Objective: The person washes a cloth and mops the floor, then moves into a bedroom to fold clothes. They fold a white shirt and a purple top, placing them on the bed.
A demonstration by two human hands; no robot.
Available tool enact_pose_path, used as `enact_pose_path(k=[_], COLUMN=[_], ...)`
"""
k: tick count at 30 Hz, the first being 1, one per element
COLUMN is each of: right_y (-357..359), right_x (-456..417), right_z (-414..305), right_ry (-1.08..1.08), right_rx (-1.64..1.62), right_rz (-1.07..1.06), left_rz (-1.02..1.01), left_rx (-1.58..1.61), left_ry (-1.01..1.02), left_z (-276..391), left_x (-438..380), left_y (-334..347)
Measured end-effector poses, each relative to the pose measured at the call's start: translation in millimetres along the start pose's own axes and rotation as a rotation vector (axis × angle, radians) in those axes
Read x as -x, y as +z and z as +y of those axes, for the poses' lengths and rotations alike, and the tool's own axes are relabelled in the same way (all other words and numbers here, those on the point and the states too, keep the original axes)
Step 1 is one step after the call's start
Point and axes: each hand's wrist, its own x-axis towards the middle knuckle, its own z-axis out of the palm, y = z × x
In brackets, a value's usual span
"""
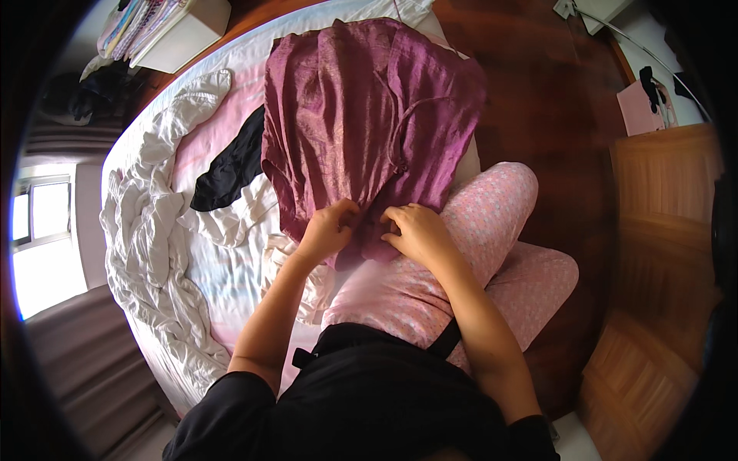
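A shiny purple garment (340, 115) with a thin cord tie is spread over the bed and reaches onto my lap. My left hand (333, 226) has its fingers curled on the cloth near the garment's close end, with a fold between thumb and fingers. Just to its right, my right hand (416, 230) rests on the same cloth, fingers bent and thumb a little apart. Whether it pinches any fabric is unclear. Under the hands the cloth bunches into a darker fold. Patterned pink trousers (490, 196) cover my legs beneath the garment's edge.
Black cloth (228, 167) and a cream garment (294, 276) lie left of the purple one. A crumpled white quilt (144, 230) runs along the bed's left side. A white box of folded fabrics (179, 40) stands beyond. Wooden cabinets (663, 184) line the right, past the wooden floor (553, 115).
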Motion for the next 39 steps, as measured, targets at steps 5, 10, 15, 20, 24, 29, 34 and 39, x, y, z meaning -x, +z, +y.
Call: enact_pose_path(k=[5,10,15,20,24,29,34,39], right_y=[6.8,18.2,8.9,-8.5,-6.8,-14.7,-9.8,-16.1], right_x=[-6.5,-16.1,-0.5,3.6,7.3,5.1,2.1,9.1], right_z=[4.2,9.2,3.3,-1.0,24.7,27.6,32.5,41.8], right_ry=[0.084,0.215,0.048,0.118,0.181,0.22,0.183,0.191], right_rx=[0.122,0.248,0.108,-0.431,-1.033,-1.016,-1.218,-1.51], right_rz=[-0.083,-0.183,0.165,0.285,0.306,0.202,0.185,0.125], left_rz=[0.037,-0.016,0.148,0.117,0.025,-0.049,0.096,0.065], left_rx=[-0.364,-0.308,-0.116,-0.136,0.034,0.643,0.481,0.246], left_ry=[0.096,-0.011,0.087,0.125,0.07,-0.096,-0.078,0.062], left_z=[18.9,8.6,11.0,0.3,-5.2,18.1,15.3,34.5], left_x=[2.7,5.8,3.0,0.1,-7.8,-13.5,-26.0,-34.6], left_y=[13.1,18.7,17.7,23.7,27.3,20.9,31.8,20.6])
